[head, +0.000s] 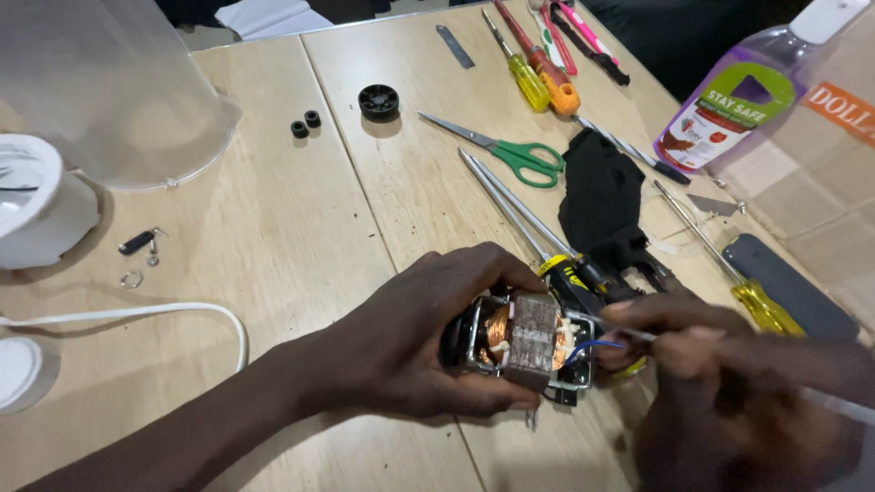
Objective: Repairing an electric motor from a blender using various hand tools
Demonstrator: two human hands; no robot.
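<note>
Two hands on the job: my left hand (428, 342) wraps around the small electric motor with copper windings and a grey steel core (524, 342), fingers curled shut over its frame, holding it just above the near edge of the pale wooden table (301, 237). My right hand (720, 364) pinches a thin silvery tool (629, 333) closed between fingertips, its tip at the motor's blue wire (592, 346). This motor looks dense and rigid, so I grip the metal frame, not the fragile windings or thin leads. Green-handled scissors (515, 153) lie farther off; a yellow-handled screwdriver (729, 269) lies right.
</note>
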